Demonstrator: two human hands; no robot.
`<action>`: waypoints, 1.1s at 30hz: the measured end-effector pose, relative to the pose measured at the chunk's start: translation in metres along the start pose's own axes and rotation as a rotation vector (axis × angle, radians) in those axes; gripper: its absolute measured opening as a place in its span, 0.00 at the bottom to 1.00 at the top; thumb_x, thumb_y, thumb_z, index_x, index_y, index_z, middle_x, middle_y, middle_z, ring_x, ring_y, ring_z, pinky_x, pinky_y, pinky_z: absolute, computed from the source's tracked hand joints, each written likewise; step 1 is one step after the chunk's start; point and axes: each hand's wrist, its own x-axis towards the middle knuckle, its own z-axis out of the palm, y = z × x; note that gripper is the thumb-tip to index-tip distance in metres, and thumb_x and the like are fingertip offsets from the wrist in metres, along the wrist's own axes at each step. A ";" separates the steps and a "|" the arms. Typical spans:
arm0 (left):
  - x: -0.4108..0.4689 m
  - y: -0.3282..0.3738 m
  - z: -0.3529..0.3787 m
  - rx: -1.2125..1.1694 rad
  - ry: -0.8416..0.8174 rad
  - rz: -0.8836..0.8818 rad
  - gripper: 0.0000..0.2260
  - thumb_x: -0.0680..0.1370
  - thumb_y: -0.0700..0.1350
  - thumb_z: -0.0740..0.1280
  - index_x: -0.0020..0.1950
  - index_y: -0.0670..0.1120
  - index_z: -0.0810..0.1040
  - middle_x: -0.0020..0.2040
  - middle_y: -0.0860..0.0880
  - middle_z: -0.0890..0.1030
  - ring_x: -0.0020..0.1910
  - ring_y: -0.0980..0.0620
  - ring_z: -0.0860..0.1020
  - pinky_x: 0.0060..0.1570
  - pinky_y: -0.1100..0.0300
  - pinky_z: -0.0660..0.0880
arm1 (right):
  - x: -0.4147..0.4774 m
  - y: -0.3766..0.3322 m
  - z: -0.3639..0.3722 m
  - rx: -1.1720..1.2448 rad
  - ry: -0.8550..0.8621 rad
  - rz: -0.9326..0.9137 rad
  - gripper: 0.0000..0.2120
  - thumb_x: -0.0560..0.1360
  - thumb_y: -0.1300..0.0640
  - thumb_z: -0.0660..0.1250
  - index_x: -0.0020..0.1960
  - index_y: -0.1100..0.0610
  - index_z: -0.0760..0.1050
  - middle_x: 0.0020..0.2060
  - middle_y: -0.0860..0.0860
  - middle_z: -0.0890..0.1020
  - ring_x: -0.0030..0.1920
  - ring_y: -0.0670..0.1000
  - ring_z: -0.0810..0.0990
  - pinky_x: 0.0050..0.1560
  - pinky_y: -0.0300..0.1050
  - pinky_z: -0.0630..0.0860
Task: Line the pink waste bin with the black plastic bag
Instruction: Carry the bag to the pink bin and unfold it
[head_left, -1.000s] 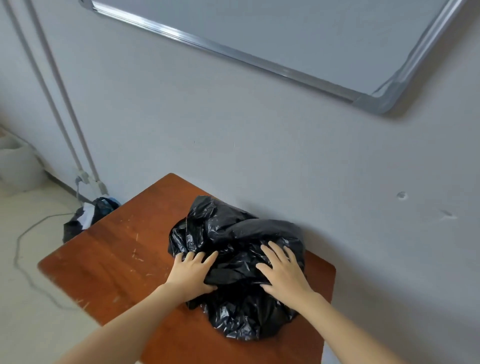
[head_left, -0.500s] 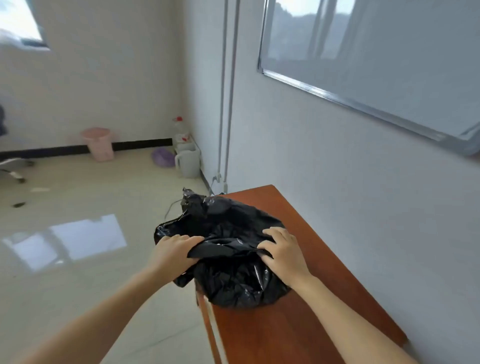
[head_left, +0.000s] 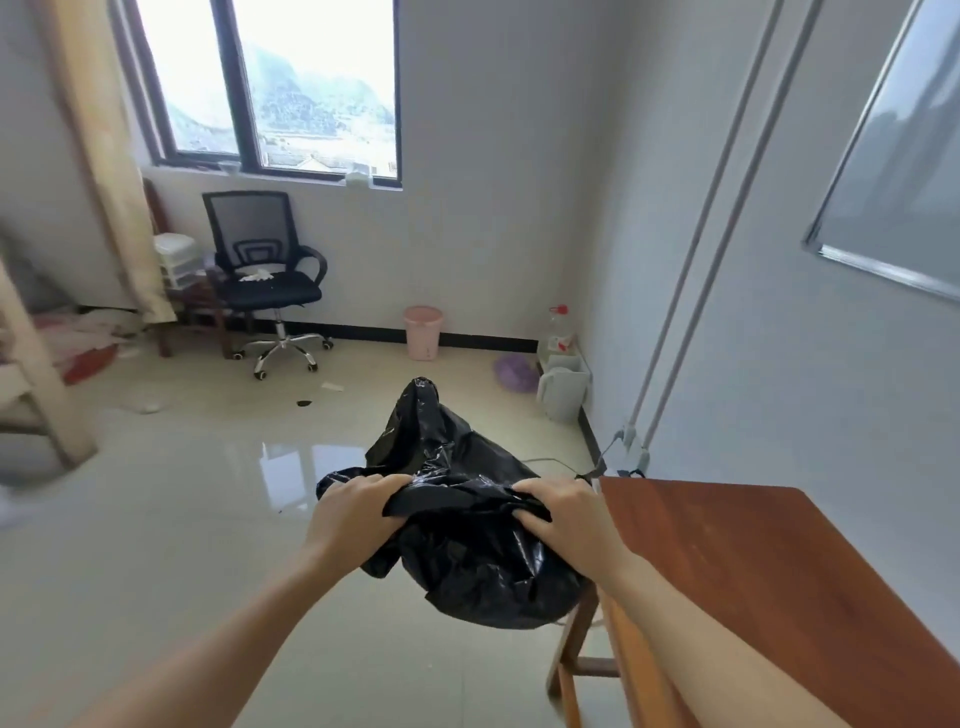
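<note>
A crumpled black plastic bag (head_left: 457, 551) hangs in the air in front of me, off the left edge of the wooden table (head_left: 753, 561). My left hand (head_left: 358, 512) grips its upper left fold and my right hand (head_left: 563, 512) grips its upper right fold. The pink waste bin (head_left: 423, 332) stands upright on the floor against the far wall, well beyond the bag, below the window. Its inside is hidden from here.
A black office chair (head_left: 265, 275) stands left of the bin. A white jug (head_left: 563, 387), a purple object (head_left: 514, 373) and a bottle (head_left: 558, 327) sit in the right corner. A cable (head_left: 597, 465) runs near the table. Pale shiny floor lies between me and the bin.
Both hands have closed on the bag and lifted it off the table to the left. The view has swung left from the wall to the room.
</note>
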 end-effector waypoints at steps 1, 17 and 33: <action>0.002 -0.015 -0.005 0.000 0.000 -0.018 0.15 0.75 0.48 0.65 0.62 0.53 0.76 0.55 0.50 0.82 0.56 0.47 0.78 0.47 0.58 0.65 | 0.014 -0.012 0.009 0.009 -0.032 -0.007 0.13 0.67 0.52 0.67 0.48 0.56 0.81 0.39 0.52 0.86 0.40 0.55 0.83 0.43 0.51 0.80; 0.110 -0.128 0.005 -0.049 -0.066 -0.113 0.15 0.75 0.48 0.64 0.61 0.53 0.76 0.56 0.52 0.82 0.57 0.49 0.78 0.52 0.56 0.71 | 0.153 -0.030 0.106 -0.130 -0.569 0.049 0.44 0.69 0.45 0.70 0.75 0.46 0.46 0.73 0.56 0.59 0.72 0.56 0.59 0.70 0.54 0.58; 0.322 -0.216 0.018 -0.087 -0.039 -0.293 0.14 0.75 0.46 0.66 0.61 0.51 0.77 0.57 0.50 0.82 0.58 0.48 0.78 0.55 0.55 0.74 | 0.390 0.068 0.227 -0.099 -0.467 -0.052 0.20 0.74 0.58 0.62 0.65 0.49 0.69 0.59 0.50 0.78 0.61 0.52 0.72 0.62 0.47 0.61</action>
